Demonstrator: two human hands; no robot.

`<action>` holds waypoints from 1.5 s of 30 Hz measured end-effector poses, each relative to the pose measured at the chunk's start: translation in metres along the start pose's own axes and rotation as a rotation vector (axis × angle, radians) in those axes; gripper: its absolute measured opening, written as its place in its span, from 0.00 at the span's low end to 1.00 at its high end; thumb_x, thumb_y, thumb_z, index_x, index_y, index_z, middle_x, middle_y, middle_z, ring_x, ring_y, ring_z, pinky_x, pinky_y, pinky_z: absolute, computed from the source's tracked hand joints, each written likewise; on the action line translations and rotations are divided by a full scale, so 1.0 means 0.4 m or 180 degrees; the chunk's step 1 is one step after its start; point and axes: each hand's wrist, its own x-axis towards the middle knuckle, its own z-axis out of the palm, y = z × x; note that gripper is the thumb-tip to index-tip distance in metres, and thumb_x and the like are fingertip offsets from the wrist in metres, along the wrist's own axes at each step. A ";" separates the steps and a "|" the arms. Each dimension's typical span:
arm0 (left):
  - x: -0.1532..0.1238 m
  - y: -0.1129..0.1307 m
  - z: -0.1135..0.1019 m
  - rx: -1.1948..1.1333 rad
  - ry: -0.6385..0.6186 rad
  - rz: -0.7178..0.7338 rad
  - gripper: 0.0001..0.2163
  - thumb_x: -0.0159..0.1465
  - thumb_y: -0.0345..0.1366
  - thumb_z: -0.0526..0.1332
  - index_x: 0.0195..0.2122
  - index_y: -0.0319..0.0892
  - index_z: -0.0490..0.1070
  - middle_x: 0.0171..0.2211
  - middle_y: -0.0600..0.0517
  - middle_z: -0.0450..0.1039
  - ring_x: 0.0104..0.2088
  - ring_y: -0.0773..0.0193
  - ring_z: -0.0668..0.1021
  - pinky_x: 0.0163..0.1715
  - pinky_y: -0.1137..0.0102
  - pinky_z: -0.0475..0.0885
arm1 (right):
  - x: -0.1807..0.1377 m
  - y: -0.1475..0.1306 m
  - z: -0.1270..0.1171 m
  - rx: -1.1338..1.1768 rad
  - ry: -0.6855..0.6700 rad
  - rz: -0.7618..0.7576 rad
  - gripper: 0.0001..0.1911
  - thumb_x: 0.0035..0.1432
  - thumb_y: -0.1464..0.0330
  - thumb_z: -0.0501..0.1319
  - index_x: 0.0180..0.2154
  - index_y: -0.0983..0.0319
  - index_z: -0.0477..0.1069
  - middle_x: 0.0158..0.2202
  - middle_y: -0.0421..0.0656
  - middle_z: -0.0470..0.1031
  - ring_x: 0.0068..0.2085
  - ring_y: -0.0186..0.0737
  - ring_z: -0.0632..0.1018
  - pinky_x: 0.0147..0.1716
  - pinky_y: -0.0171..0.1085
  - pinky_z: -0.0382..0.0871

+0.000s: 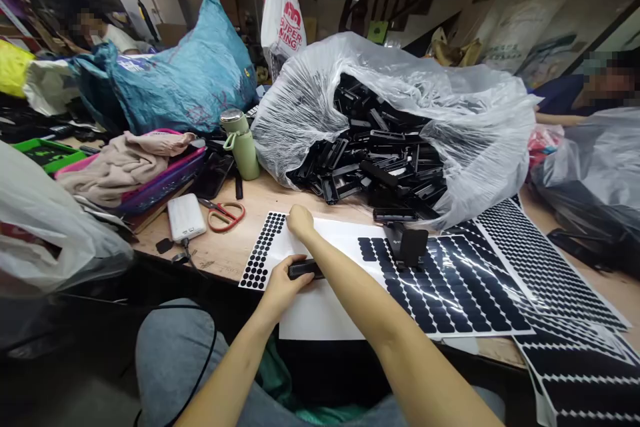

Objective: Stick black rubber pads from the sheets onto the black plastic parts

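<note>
My left hand (281,288) grips a black plastic part (305,269) over a white backing sheet (320,312) near the table's front edge. Crossing above it, my right forearm reaches leftward. My right hand (300,220) is closed at the sheet of small round black stickers (260,255); its fingertips are hidden, so what they pinch does not show. Right of my hands, a sheet of larger black stickers (450,287) lies partly peeled. On its upper part stands a black folding stand (411,245).
A large clear plastic bag (480,127) spills black plastic parts (375,153) at the back. A green bottle (244,150), red-handled scissors (227,217), a white power bank (186,217) and a cloth-filled basket (163,180) are leftward. More sticker sheets (550,260) lie right. Two people sit beyond.
</note>
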 end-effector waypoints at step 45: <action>-0.008 0.017 0.053 0.0879 -0.0282 0.0219 0.21 0.45 0.37 0.67 0.42 0.40 0.70 0.34 0.51 0.71 0.32 0.64 0.74 0.35 0.68 0.71 | -0.388 0.321 -0.158 -0.0340 0.1223 0.1164 0.14 0.56 0.66 0.53 0.42 0.69 0.64 0.42 0.56 0.65 0.43 0.49 0.70 0.40 0.41 0.62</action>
